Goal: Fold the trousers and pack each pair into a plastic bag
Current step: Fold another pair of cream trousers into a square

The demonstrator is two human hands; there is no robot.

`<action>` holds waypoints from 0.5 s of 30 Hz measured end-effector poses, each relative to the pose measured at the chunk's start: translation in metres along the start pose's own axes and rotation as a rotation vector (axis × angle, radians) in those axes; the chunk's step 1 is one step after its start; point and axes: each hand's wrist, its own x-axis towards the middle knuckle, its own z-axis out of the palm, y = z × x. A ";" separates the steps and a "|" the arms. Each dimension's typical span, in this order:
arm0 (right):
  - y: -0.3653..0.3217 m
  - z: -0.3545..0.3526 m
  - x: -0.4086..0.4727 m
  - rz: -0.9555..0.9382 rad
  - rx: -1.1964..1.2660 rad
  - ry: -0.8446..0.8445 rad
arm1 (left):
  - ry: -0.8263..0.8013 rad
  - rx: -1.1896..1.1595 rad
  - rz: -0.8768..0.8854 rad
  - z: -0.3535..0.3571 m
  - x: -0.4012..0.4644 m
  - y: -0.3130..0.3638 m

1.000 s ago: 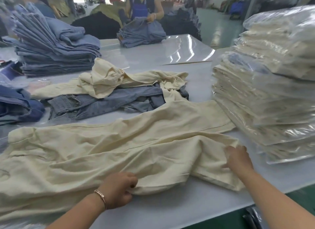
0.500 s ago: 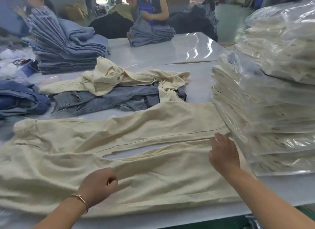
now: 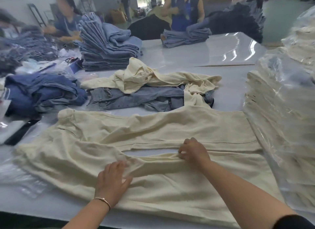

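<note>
A pair of cream trousers [image 3: 170, 126] lies spread flat across the white table [image 3: 213, 51], legs pointing right with a narrow gap between them. My left hand [image 3: 112, 179] presses flat on the near leg close to the crotch, fingers straight. My right hand [image 3: 192, 151] pinches the inner edge of the near leg at the gap, fingers curled into the cloth. Empty clear plastic bags [image 3: 23, 179] lie at the near left, partly under the waistband.
A tall stack of bagged cream trousers [image 3: 283, 109] fills the right side. Behind lie a loose heap of cream and denim trousers [image 3: 146, 92], dark blue jeans [image 3: 42, 92] at left, and folded denim stacks [image 3: 109, 46]. Other people work at the far edge.
The trousers were pulled apart so both legs lie flat with a gap. My right hand moved left from the hem to the inner leg edge; my left hand opened and pressed flat.
</note>
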 end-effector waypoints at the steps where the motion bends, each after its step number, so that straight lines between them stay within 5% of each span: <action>1: -0.003 0.001 0.003 -0.041 -0.007 -0.002 | -0.026 0.006 -0.039 0.001 -0.003 -0.004; 5: -0.014 -0.005 0.002 -0.339 -0.191 0.099 | -0.150 0.006 -0.138 0.017 -0.009 -0.022; 8: -0.007 -0.010 0.008 -0.269 -0.200 0.265 | -0.150 -0.027 -0.160 0.028 -0.012 -0.027; 11: -0.013 -0.012 0.014 -0.069 -0.187 0.246 | -0.153 -0.056 -0.163 0.032 -0.011 -0.024; 15: -0.030 -0.004 0.011 -0.269 -0.146 0.293 | -0.089 -0.071 -0.174 0.028 -0.003 -0.023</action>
